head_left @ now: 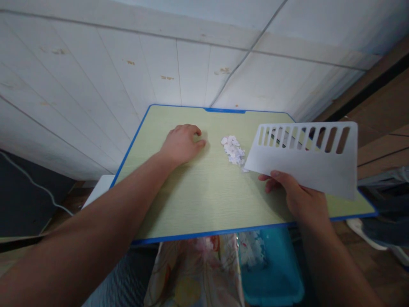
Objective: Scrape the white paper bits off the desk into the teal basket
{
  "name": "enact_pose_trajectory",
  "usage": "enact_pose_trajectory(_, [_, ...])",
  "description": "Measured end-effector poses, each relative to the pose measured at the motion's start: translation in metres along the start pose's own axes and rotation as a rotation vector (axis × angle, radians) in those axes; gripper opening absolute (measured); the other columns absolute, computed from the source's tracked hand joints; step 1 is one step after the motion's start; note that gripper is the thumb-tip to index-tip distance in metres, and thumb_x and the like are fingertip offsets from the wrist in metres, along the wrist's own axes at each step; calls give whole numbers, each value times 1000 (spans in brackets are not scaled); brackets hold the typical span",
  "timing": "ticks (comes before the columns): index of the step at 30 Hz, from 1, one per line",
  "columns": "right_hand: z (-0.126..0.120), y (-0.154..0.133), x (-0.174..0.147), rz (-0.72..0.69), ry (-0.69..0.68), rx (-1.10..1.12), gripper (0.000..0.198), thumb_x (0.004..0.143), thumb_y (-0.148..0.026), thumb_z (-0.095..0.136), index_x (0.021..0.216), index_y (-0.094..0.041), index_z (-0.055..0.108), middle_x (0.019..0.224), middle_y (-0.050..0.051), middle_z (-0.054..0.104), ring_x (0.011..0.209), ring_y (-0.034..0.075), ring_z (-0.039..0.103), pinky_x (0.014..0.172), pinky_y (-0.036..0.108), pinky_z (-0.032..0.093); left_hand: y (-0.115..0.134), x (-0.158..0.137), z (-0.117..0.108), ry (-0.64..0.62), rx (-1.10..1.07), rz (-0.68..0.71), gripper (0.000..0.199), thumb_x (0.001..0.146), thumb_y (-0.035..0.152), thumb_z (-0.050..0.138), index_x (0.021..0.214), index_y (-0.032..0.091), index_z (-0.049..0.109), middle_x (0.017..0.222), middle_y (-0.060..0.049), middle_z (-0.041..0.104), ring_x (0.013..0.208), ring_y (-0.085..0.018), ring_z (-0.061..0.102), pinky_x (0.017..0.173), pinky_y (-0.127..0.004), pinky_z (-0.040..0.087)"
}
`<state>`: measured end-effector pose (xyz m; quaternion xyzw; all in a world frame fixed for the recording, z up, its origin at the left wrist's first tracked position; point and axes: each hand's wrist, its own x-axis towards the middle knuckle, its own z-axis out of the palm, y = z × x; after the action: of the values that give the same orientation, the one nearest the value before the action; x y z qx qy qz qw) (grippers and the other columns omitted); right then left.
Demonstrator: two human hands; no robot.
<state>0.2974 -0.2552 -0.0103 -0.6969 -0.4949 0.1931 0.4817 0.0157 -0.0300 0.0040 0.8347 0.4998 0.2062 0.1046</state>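
Bin (pixel 275 283) w/ wht scraps (pixel 251 251), below tbl (pixel 191 204); R hand (pixel 303 198) grips slotted sheet (pixel 306 164), L hand (pixel 183 145) half-curled, thumb apart.

White scraps (pixel 234 150); white panel (pixel 306 168); pale green tabletop (pixel 191 196), blue-edged; teal tub (pixel 275 275).

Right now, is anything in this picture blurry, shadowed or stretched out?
In the head view, soft shadows fall on the table beside the left hand and near the right hand; same view, the cloth below looks blurred; head view again, the left forearm looks stretched, perhaps by a wide lens.
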Motion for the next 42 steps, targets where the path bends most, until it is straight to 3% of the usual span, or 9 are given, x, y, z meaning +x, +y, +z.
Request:
enact_pose_trajectory(7, [2, -6, -4, 0, 7, 10, 37, 108, -52, 75, 77, -37, 88, 81, 1, 86, 88, 32, 81, 108, 49, 60, -2, 1, 0, -14, 8, 18, 36, 104, 44, 72, 131, 27, 87, 155, -13, 84, 151, -39, 73, 138, -56, 54])
enact_pose_trajectory(11, [4, -8, -8, -20, -53, 1, 42, 104, -50, 78, 64, -35, 78, 85, 2, 88, 89, 32, 83, 102, 47, 62, -2, 1, 0, -12, 15, 22, 37, 105, 44, 71, 132, 26, 88, 155, -14, 84, 152, -39, 73, 138, -56, 54])
enact_pose_trajectory(20, [7, -18, -5, 14, 69, 181, 25, 93, -42, 80, 71, -31, 84, 75, 4, 85, 65, 27, 73, 75, 43, 61, -3, 1, 4, 14, 7, 23, 38, 103, 40, 73, 134, 23, 88, 155, -14, 84, 150, -39, 74, 136, -55, 56])
enact_pose_trajectory(24, [9, -11, -1, 12, 53, 36, 39, 95, -52, 75, 61, -32, 77, 76, 5, 84, 78, 30, 78, 93, 47, 61, -4, 2, 5, 20, 13, 26, 40, 104, 41, 72, 135, 22, 89, 155, -16, 85, 149, -40, 75, 136, -57, 56])
enact_pose_trajectory(27, [11, -6, -2, 23, 63, -2, 40, 97, -56, 72, 66, -32, 81, 75, 4, 83, 83, 30, 79, 102, 48, 60, -5, 3, 6, 24, 16, 34, 42, 104, 41, 72, 136, 21, 89, 154, -17, 85, 148, -41, 76, 135, -58, 57])
enact_pose_trajectory(32, [9, -6, 2, 79, 137, 153, 29, 91, -49, 78, 73, -26, 83, 74, 7, 84, 67, 25, 73, 76, 42, 62, -8, 4, 8, 39, 18, 22, 40, 104, 42, 72, 134, 23, 90, 152, -15, 87, 146, -40, 78, 133, -55, 59])
enact_pose_trajectory(35, [11, -15, 18, 181, 237, 293, 18, 85, -39, 78, 76, -24, 79, 72, 8, 84, 56, 21, 68, 59, 35, 56, -10, 8, 10, 51, 14, 12, 39, 103, 41, 72, 132, 23, 91, 150, -15, 88, 145, -39, 79, 132, -52, 59])
enact_pose_trajectory(38, [14, -29, 43, 360, 136, 340, 10, 77, -20, 77, 72, -23, 69, 65, 8, 80, 45, 17, 61, 46, 29, 46, -11, 11, 10, 105, 24, 0, 39, 103, 39, 70, 131, 22, 91, 146, -15, 89, 143, -39, 79, 131, -53, 59])
enact_pose_trajectory(42, [14, -43, 60, 373, 47, 452, 12, 81, -11, 75, 84, -22, 70, 70, 8, 83, 48, 16, 67, 47, 24, 50, -8, -2, 0, 181, 16, -24, 38, 106, 36, 67, 132, 21, 90, 147, -15, 89, 143, -38, 78, 132, -54, 57])
